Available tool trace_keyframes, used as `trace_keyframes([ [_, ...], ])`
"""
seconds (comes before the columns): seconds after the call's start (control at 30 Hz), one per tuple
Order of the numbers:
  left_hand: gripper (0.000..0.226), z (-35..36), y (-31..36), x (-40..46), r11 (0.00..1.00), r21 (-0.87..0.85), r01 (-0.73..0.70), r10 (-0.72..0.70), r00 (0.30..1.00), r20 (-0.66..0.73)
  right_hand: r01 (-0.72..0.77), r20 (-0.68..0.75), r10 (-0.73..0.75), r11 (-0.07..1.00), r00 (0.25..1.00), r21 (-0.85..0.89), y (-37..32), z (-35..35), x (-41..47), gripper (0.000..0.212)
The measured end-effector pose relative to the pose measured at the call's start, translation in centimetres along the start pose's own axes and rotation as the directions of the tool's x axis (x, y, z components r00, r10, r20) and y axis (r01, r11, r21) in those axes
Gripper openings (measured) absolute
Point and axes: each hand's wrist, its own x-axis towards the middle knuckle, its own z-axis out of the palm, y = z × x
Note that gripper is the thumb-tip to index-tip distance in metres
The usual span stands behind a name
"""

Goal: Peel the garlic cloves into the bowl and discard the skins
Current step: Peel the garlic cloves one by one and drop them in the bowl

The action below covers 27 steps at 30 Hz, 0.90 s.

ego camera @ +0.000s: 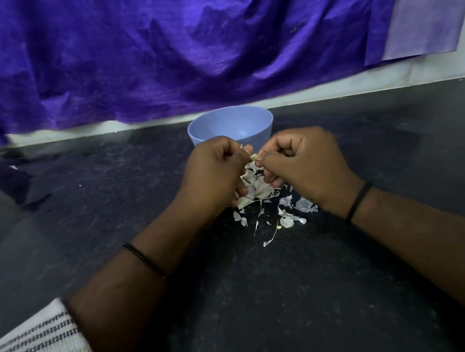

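— Papery white skins (pixel 262 198) lay heaped on the dark counter (pixel 107 201) under your hands, just in front of the blue bowl (pixel 231 127). How did you have the clove?

— You held it between both hands, over the heap. Your left hand (pixel 212 173) was curled, thumb and fingers pinched on one side of the clove (pixel 255 157); your right hand (pixel 302 164) was curled too, its fingertips nipping the other side. Only a pale sliver of it showed between them.

— And the step itself, how should you have gone about it?

— By my reading, you were best to keep the left pinch firm and let the right nails lift the loose edge, pulling along the clove rather than across, so the skin came off in one strip. You were wise to stay low over the heap, so scraps fell there and not in the bowl.

— How were your arms set?

— Both forearms came in from the near edge and met at the middle, knuckles up, wrists level, a dark band (pixel 356 198) on the right one. I could not tell whether the bowl held any cloves; what showed of its inside was bare.
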Motion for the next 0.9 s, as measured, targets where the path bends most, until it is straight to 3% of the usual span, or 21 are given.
trace_keyframes([
  [0.17, 0.027, 0.7, -0.5, -0.2, 0.991, 0.116, -0.06, 0.076, 0.988, -0.136, -0.015, -0.046, 0.014, 1.0, 0.999, -0.016, -0.2, 0.1, 0.0, 0.015],
  [0.37, 0.028, 1.5, -0.9, -1.1, 0.896, 0.329, -0.297, 0.374, 0.906, -0.201, -0.003, -0.093, 0.003, 1.0, 0.996, 0.002, -0.5, 0.1, -0.1, 0.014],
  [0.6, 0.02, 1.1, -0.8, -1.3, 0.765, 0.441, -0.47, 0.545, 0.836, -0.054, 0.026, -0.1, -0.025, 1.0, 0.995, 0.007, -0.3, -0.5, 0.2, 0.015],
  [0.7, 0.014, 0.3, -1.0, -0.8, 0.725, 0.471, -0.502, 0.598, 0.799, -0.068, 0.054, -0.069, -0.049, 0.996, 0.996, 0.066, -0.5, -0.6, 0.1, 0.013],
  [0.8, 0.015, -0.2, -1.1, -0.2, 0.747, 0.402, -0.53, 0.605, 0.792, -0.08, 0.066, -0.059, -0.061, 0.994, 0.996, 0.09, -0.6, -0.7, 0.1, 0.011],
  [0.9, 0.016, -0.4, -1.1, 0.1, 0.928, 0.094, -0.359, 0.37, 0.919, -0.137, 0.068, -0.059, -0.064, 0.995, 0.996, 0.073, -0.5, -0.8, 0.1, 0.012],
])
